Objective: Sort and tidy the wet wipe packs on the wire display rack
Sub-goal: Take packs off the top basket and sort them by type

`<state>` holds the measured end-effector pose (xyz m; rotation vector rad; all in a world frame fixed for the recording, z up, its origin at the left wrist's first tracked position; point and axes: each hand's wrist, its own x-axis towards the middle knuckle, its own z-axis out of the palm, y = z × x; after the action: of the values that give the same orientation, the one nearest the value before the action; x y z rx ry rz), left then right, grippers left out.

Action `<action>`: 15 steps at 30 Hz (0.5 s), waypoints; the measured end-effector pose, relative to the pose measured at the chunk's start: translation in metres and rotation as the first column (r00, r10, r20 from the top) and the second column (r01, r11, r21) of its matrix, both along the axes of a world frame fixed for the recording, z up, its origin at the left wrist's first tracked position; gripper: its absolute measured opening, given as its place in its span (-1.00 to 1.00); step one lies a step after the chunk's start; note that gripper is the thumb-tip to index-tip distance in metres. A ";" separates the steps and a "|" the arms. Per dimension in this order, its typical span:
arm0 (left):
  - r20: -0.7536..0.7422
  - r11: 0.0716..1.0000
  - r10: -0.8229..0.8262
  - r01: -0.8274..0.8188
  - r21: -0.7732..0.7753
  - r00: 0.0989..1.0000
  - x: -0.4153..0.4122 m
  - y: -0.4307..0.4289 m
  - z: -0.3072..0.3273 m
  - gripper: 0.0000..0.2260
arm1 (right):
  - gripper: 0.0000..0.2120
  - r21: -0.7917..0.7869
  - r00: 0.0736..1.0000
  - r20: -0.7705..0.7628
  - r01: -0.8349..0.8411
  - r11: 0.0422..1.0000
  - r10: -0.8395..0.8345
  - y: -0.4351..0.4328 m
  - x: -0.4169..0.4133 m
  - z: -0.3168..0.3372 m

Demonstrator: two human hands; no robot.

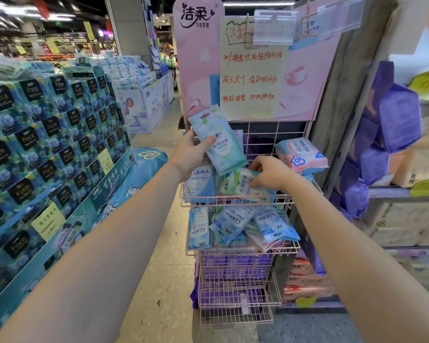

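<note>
The left hand [188,154] holds a soft, light, slippery green wipe pack [217,141] by its side edge above the top basket [235,200] of the pink wire rack, while the right hand [270,173] pinches another green pack [235,183] lying inside.

Both bare forearms reach forward from the bottom corners of the frame and come close together near the middle. The left hand [192,154] is higher, just left of the centre, with the wrist bent a little back. Its thumb lies across the front and the fingers [189,136] are curled behind, closed in a grip. The right hand [270,173] is lower, just right of the centre, palm down, with its fingers [254,167] bent and pinched together.
</note>
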<state>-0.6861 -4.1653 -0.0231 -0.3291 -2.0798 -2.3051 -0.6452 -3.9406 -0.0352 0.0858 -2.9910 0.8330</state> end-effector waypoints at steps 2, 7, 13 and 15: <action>-0.004 1.000 -0.002 0.002 0.000 1.000 0.000 0.002 0.003 -0.65 | -0.61 -0.091 0.999 -0.030 0.043 0.995 -0.045 0.002 0.002 -0.003; -0.027 0.998 0.005 -0.004 0.062 1.000 -0.001 0.007 0.015 -0.75 | -0.60 -0.349 0.981 -0.073 0.145 0.926 -0.182 0.000 0.007 -0.008; -0.051 0.990 0.070 -0.063 0.125 0.996 -0.005 0.001 0.027 -0.73 | -0.73 -0.661 0.974 -0.050 0.135 0.738 -0.223 0.006 0.017 -0.003; -0.070 0.995 0.075 -0.069 0.075 0.995 -0.007 -0.001 0.023 -0.71 | -0.77 -0.795 0.976 -0.046 0.094 0.599 -0.213 0.008 0.020 0.002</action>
<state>-0.6927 -4.1667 0.0001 -0.3253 -1.9366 -2.2847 -0.6248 -3.9329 -0.0332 -0.1397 -2.1719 1.9291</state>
